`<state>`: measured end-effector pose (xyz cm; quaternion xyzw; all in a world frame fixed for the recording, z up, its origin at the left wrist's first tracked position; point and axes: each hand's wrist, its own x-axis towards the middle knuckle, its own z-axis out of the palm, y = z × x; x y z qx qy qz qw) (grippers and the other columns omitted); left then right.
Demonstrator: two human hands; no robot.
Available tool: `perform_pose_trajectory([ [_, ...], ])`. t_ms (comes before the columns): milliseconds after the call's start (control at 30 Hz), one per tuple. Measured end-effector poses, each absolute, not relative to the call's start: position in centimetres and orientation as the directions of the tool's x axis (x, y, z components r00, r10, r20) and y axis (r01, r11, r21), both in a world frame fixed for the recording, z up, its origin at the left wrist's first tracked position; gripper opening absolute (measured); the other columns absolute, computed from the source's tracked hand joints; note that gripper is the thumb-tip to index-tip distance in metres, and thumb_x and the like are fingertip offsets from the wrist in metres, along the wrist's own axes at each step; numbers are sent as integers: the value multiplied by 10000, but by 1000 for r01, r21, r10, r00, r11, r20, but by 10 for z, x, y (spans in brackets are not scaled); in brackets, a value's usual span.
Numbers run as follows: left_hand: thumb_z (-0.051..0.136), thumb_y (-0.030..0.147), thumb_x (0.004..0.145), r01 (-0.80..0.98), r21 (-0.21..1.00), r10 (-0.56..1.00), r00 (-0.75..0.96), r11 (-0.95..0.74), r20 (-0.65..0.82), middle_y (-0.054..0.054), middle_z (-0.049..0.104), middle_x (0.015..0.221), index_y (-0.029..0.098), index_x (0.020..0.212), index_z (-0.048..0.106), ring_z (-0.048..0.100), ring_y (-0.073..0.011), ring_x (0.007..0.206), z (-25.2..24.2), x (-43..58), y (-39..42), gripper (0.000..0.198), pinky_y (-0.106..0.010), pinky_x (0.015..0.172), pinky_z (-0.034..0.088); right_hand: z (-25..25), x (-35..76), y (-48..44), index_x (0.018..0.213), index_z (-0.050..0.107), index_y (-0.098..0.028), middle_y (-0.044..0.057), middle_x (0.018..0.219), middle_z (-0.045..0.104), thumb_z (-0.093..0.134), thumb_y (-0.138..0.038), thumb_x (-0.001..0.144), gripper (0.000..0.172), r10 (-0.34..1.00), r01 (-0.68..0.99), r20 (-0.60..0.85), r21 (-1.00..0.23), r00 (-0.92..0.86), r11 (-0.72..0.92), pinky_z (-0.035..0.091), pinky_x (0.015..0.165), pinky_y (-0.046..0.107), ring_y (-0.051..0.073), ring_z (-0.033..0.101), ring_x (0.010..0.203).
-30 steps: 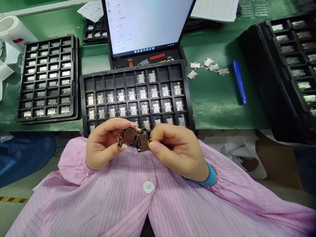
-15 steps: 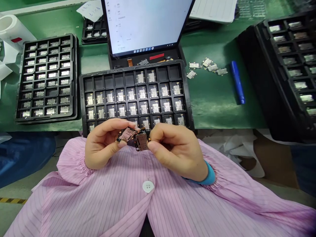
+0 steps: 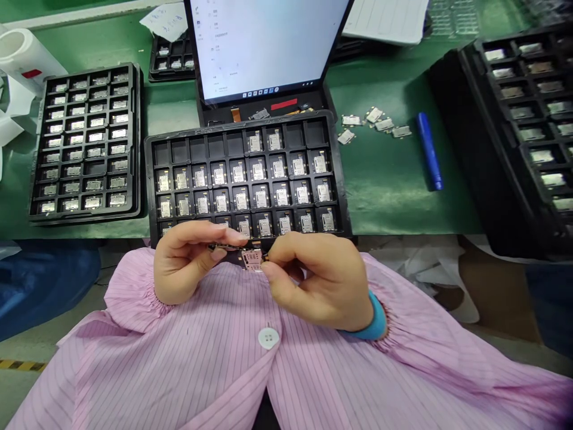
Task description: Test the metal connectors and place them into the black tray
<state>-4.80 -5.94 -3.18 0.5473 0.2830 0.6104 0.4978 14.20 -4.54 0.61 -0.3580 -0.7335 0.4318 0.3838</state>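
My left hand (image 3: 184,261) pinches a small circuit board (image 3: 228,246) between thumb and fingers; it is turned nearly edge-on. My right hand (image 3: 323,278), with a blue band at the wrist, grips a second small circuit board (image 3: 252,260) by its right side. That board's silvery card-slot face shows, tinted pink. The two boards are close together in front of my chest; whether they touch I cannot tell. Just beyond my hands lies a black compartment tray (image 3: 342,179) with similar boards in most pockets. Several pockets of its far row are bare.
A stack of filled trays (image 3: 138,143) stands left, a taller black stack (image 3: 461,149) right. Behind the middle tray is a lit screen (image 3: 268,48). Several loose metal-topped boards (image 3: 384,124) and a blue marker (image 3: 430,152) lie on the green table (image 3: 380,203).
The left board has tipped from face-visible to nearly edge-on. The right board has tilted, its face now brighter and pinker, and the right hand has shifted slightly left and down.
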Motion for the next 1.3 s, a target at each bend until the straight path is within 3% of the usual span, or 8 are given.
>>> perform_pose_trajectory([
  [333,647,75,858,-293,881,900,118,-372,419,-3,751,988,322,1198,668,721,-167,932,-33,-50,-59,421,-281,858,617,5,142,-45,628,436,-231,-57,520,427,546,-130,775,210,852,161,269,-914,-450,374,304,420,247,77,328,426],
  [533,589,60,872,-263,903,886,234,-339,401,-30,692,1166,345,1232,656,680,-185,1048,-33,-56,-57,463,-236,754,633,3,142,-43,630,459,-207,-66,529,425,549,-158,801,199,890,106,151,-971,-431,216,276,406,209,58,348,442],
  [800,699,104,812,-273,944,971,95,-184,217,-49,701,1125,283,1167,707,708,-181,930,-36,-55,-63,397,-206,696,633,-2,141,-44,644,468,-193,-61,533,441,559,-199,850,225,906,-2,39,-999,-421,43,275,428,216,63,368,458],
  [967,655,124,856,-245,952,971,106,-186,217,-29,694,1136,306,1226,667,710,-159,909,-39,-53,-63,413,-228,737,638,-2,141,-45,646,481,-192,-58,533,456,564,-202,863,233,908,-33,20,-999,-420,7,280,433,221,68,381,457],
  [1300,646,148,872,-250,950,972,95,-187,217,-26,697,1084,305,1235,660,715,-143,820,-41,-51,-62,395,-225,673,640,-3,140,-45,647,485,-193,-59,535,460,567,-204,868,236,905,-59,-25,-997,-425,-55,281,431,222,67,387,454],
])
